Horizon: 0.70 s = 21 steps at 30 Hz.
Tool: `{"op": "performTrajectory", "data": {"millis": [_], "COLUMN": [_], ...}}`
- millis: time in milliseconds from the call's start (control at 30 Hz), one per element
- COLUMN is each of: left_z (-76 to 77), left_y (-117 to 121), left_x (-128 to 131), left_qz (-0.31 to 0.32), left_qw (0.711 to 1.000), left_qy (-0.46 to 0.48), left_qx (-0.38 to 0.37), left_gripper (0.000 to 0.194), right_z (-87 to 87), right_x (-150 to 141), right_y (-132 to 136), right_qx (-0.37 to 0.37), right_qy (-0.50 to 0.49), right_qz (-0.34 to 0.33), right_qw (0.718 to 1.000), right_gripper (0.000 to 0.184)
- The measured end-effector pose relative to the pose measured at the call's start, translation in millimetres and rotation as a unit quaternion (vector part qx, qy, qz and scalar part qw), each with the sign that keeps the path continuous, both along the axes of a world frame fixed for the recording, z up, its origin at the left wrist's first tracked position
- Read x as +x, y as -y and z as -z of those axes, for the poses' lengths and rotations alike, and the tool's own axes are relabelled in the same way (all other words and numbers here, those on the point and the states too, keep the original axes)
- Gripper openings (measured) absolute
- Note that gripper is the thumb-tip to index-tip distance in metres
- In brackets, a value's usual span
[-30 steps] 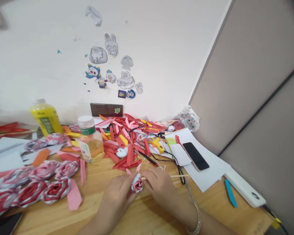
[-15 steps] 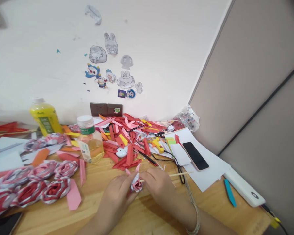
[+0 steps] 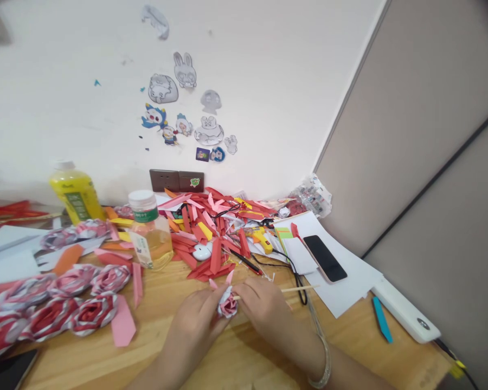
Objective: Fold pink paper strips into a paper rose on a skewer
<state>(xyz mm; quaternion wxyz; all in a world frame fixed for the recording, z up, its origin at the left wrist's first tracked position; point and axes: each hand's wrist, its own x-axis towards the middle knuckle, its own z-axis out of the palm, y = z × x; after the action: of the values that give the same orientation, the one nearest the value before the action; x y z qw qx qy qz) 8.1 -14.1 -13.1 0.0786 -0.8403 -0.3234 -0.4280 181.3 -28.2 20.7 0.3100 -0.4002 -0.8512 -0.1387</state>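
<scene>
Between my hands, above the wooden tabletop [image 3: 154, 346], is a small pink and white paper rose [image 3: 228, 304], with two pink paper tips poking up behind it. My left hand [image 3: 197, 317] grips the rose from its left side, fingers partly hidden behind it. A thin wooden stick [image 3: 299, 289] runs through my right hand [image 3: 264, 306], whose fingers are closed around it. One end of the stick meets the rose; the other points right. Several finished-looking striped paper roses [image 3: 93, 314] lie at the left.
Folded red and pink paper strips [image 3: 215, 254] are heaped by the wall. A yellow glue gun [image 3: 262, 240], a phone [image 3: 324, 259] on white paper, a jar [image 3: 149, 233], a yellow drink bottle [image 3: 75, 195] and a white power strip [image 3: 406, 309] stand or lie around.
Almost nothing differs. Both hands keep their hold on the rose and the stick, and the view has shifted only very slightly.
</scene>
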Motion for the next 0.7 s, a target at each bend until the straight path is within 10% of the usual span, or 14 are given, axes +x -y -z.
{"op": "performTrajectory", "data": {"millis": [367, 700], "left_z": [0.6, 1.3], "left_y": [-0.7, -0.3], "left_x": [0.0, 7.4], "left_qz": [0.007, 0.079], "left_qw": [0.991, 0.927], "left_qy": [0.061, 0.193], "left_qx": [-0.122, -0.313], "left_gripper": [0.034, 0.038], "right_z": [-12.3, -6.0], "right_x": [8.6, 11.0], "right_y": [-3.0, -13.1], "right_qx": [-0.113, -0.181], "right_qy": [-0.104, -0.141], "right_qz": [-0.016, 0.003], "right_qw": [0.988, 0.973], "right_gripper": [0.021, 0.012]}}
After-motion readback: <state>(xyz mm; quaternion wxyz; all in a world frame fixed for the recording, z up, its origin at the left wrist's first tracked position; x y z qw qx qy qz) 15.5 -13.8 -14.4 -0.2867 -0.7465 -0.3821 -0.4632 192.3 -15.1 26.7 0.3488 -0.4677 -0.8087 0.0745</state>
